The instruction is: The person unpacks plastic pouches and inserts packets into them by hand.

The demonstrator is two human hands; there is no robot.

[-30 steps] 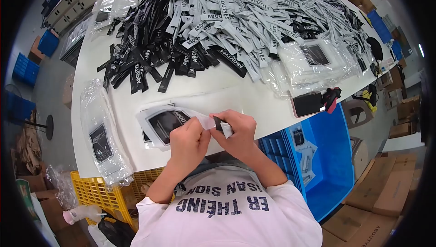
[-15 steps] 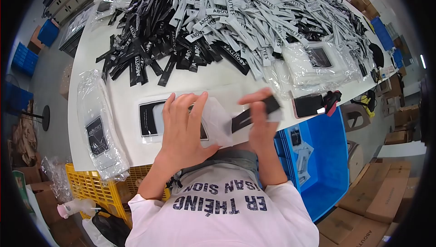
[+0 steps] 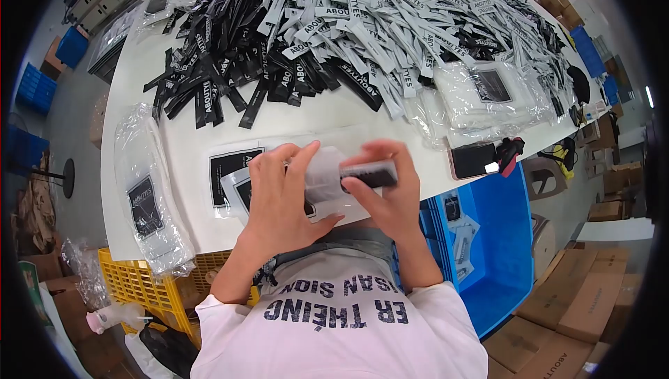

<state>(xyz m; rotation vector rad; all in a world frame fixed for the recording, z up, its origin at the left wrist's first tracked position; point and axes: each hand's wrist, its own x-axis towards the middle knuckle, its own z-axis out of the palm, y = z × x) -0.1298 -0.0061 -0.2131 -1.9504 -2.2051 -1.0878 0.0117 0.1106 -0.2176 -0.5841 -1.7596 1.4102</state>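
Note:
My left hand (image 3: 280, 194) is curled over a frosted plastic bag (image 3: 324, 178) with a dark label, its fingers gripping the bag near the table's front edge. My right hand (image 3: 398, 201) pinches a small bundle of stick packets (image 3: 376, 174), dark on the visible face, at the bag's right end. Motion blurs the bundle, and I cannot tell how far it reaches inside. Beneath and left of my left hand lies another flat bag with a black printed label (image 3: 221, 173).
Black stick packets (image 3: 209, 86) and white ones (image 3: 390, 37) are heaped across the table. Filled clear bags lie at left (image 3: 150, 205) and right (image 3: 495, 93). A phone (image 3: 474, 161) rests by the right edge, above a blue bin (image 3: 498, 253). A yellow crate (image 3: 139, 278) stands below left.
My right hand has swung the packet bundle left, bringing it to the bag's end. The bag under my left hand has tilted, uncovering more of the black label beneath.

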